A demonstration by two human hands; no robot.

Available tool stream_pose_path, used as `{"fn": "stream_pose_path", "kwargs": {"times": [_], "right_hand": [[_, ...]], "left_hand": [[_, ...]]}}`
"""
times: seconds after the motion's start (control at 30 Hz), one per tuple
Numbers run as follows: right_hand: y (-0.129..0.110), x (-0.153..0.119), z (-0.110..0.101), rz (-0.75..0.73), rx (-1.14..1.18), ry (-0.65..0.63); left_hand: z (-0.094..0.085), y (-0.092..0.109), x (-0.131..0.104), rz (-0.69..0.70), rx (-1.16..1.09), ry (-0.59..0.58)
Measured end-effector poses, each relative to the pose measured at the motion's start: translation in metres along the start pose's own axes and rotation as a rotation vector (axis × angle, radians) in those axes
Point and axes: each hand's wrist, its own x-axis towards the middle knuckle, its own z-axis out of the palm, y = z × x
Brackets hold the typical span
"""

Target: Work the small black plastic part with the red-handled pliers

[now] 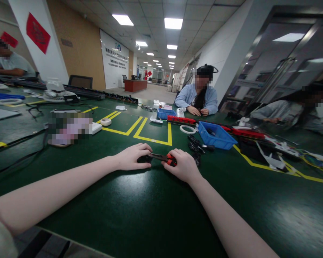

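Observation:
My right hand is closed round the red-and-black handles of a pair of pliers. The jaws point left and reach my left hand. Between the thumb and fingers of that hand is a small black part, mostly covered, so its kind does not show. The plier tips meet or overlap this part; whether they grip it I cannot tell. Both hands are just above the green table. Beyond my right hand lies a bundle of black parts.
A blue bin with dark items stands at the right, near a white ring and a red strip. Yellow tape marks the table. To the left are a phone and a tape roll. A person sits opposite.

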Motion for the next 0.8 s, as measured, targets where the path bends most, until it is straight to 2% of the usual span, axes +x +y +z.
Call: {"fn": "stream_pose_path", "kwargs": {"times": [0.53,0.8], "right_hand": [[-0.0007,0.0013,-0.0023,-0.068,-0.011,-0.079],[-0.0046,0.0032,-0.0053,-0.113,-0.041,-0.138]], "left_hand": [[0.0009,-0.0034,-0.0002,-0.027,-0.376,0.049],[0.0004,-0.0067,0.0007,-0.027,-0.440,0.034]]}}
